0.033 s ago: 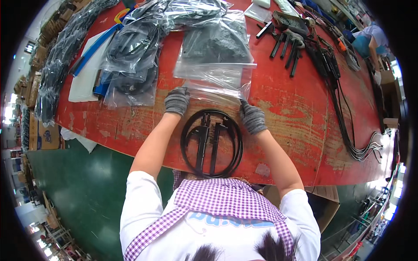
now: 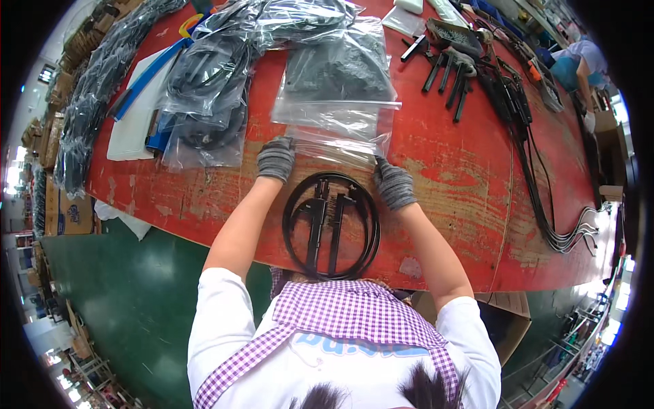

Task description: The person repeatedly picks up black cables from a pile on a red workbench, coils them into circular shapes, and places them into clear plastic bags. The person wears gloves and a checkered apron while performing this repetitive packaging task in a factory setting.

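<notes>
Cable coil (image 2: 332,225), black and wound into a ring with two straight black handles lying inside it, rests flat on the red table (image 2: 463,184) right at our edge, and we take it as our landmark. Far left of the coil, a long row of bagged black cables (image 2: 85,123) runs along the table's far-left edge. Nearer, up and left of the coil, bagged coils (image 2: 204,88) lie heaped over white and blue sheets. Our left hand (image 2: 276,159), in a grey glove, sits just above the coil's upper left, fingers clenched on the near left corner of a clear bag (image 2: 337,129). That bag lies flat just beyond the coil, its mouth edge touching the ring's top. Our right hand (image 2: 394,184), also gloved, pinches the bag's near right corner, just beside the coil's upper right. Farther up and right of the coil lie loose black handles (image 2: 446,75). Well right of the coil, a bundle of long black cables (image 2: 545,204) curves toward the table's right end.
</notes>
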A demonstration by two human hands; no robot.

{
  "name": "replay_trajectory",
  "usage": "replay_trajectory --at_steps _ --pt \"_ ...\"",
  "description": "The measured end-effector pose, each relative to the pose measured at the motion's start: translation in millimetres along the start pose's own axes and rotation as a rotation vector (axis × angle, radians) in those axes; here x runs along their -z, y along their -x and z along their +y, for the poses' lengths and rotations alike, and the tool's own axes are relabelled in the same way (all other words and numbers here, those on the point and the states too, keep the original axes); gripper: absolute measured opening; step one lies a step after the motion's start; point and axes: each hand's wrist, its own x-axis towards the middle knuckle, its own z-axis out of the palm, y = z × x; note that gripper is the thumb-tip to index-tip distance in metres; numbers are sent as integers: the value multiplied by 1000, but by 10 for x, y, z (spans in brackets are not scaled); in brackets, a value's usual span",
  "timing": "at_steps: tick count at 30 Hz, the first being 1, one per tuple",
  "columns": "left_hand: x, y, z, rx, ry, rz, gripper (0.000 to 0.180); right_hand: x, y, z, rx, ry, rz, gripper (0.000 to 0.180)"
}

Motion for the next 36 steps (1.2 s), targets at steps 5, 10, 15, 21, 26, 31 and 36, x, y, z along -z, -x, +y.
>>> replay_trajectory --at_steps 5,10,15,21,26,31,36 --pt "-184 -45 -111 -232 -176 3 20 -143 -12 86 46 64 0 22" --pt "-144 530 -209 -674 -337 -47 23 61 911 236 231 3 -144 39" --pt "-26 1265 -228 -447 48 -158 14 264 1672 -268 221 -35 -427 69" --pt "68 2458 -176 -82 40 -296 22 127 1775 -222 451 -28 -428 59" --pt "375 2901 -154 -82 541 -149 37 276 1663 -112 568 -343 -562 50" --pt "1535 2233 23 137 1059 19 9 1247 1019 -378 291 -948 -491 48" --pt "2726 1863 89 -67 1230 366 16 2580 725 -593 290 -1164 -59 37"
